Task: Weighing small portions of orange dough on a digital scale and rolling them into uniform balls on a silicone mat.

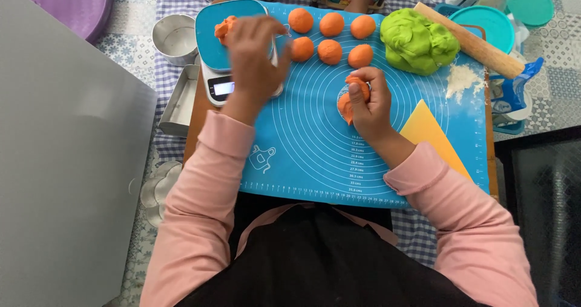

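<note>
Left hand (254, 59): held over the blue kitchen scale (233, 46); a small piece of orange dough (224, 27) is pinched at the fingers, just above the scale's blue platform.
Right hand (370, 101): fingers closed around a larger lump of orange dough (353, 95), which is held low over the blue silicone mat (315, 143).
Dough balls (330, 37): six orange balls are set in two rows of three on the mat, just beyond the right hand and beside the scale.
Green dough (417, 40): a big rough mass is placed on the far right part of the mat, touching a wooden rolling pin (478, 43).
Yellow scraper (433, 134): laid on the mat to the right of the right wrist.
Flour (461, 78): a small white heap is seen near the mat's right edge.
Desk (195, 116): the mat and scale are carried by it; metal tins (175, 37) are set beside it on checked cloth.
Sleeves: both arms are covered in pink.
</note>
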